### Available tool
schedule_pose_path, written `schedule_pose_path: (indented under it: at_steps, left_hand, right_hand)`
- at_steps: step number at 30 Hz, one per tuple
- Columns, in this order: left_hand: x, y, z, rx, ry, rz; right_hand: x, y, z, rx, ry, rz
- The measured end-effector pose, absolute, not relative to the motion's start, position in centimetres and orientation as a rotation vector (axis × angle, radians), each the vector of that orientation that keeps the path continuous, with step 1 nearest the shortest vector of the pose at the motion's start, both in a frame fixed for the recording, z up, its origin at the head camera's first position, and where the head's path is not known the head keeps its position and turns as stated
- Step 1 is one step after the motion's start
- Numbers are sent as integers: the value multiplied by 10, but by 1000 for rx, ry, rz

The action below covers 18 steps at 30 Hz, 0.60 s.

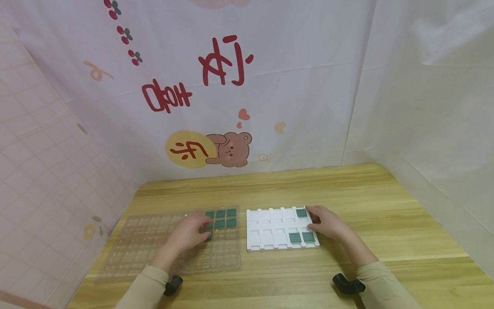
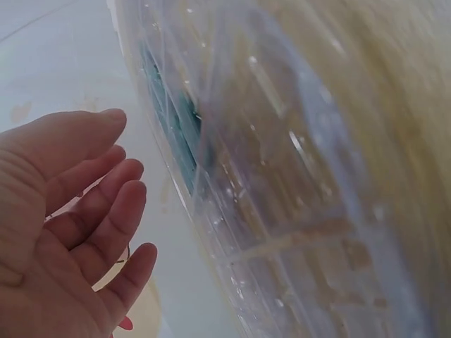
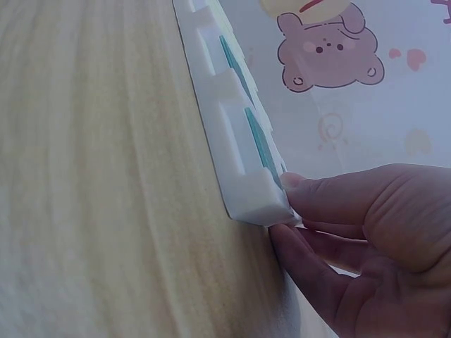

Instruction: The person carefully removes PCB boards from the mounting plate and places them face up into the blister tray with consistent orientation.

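Note:
The left hand (image 1: 188, 231) hovers over a clear compartmented tray (image 1: 227, 254), its thumb and fingertips around green square chips at the tray's upper right. Several chips (image 1: 231, 213) lie there in rows; the fingers partly cover others. In the left wrist view the left hand (image 2: 81, 225) has loosely bent, parted fingers with nothing between them, beside the clear tray (image 2: 303, 239). The right hand (image 1: 328, 223) grips the right edge of a white tray (image 1: 266, 225), thumb and fingers at its corner in the right wrist view (image 3: 255, 201). One chip (image 1: 301, 213) sits at its upper right, two (image 1: 295, 237) at its lower right.
Both trays lie side by side on a wood-grain table (image 1: 285, 274), with a narrow gap between them. A printed cloth (image 1: 301, 86) hangs behind the table and along its sides. Black bands (image 1: 348, 284) are on both wrists.

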State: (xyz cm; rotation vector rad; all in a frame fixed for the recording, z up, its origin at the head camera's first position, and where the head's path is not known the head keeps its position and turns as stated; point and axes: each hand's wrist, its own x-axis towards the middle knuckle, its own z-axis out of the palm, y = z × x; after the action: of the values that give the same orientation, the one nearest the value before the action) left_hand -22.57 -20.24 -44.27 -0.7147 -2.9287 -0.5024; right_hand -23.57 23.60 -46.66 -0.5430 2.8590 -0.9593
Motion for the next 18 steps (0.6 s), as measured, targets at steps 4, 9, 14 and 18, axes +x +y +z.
schedule_pose_path:
  at_steps: [4, 9, 14, 18]
  left_hand:
    - [-224, -198, -439, -719, -2894, -475]
    - [-219, -189, -434, -704, -2814, -528]
    - [-214, -178, -429, -712, -2730, -557]
    - [-211, -169, -425, -718, -2682, -581]
  right_hand:
    - [-236, 236, -467, -539, 2858, -950]
    - [-236, 235, -468, -529, 2853, -952]
    - [-236, 235, -468, -524, 2853, -958]
    - [-235, 236, -468, -540, 2861, -962]
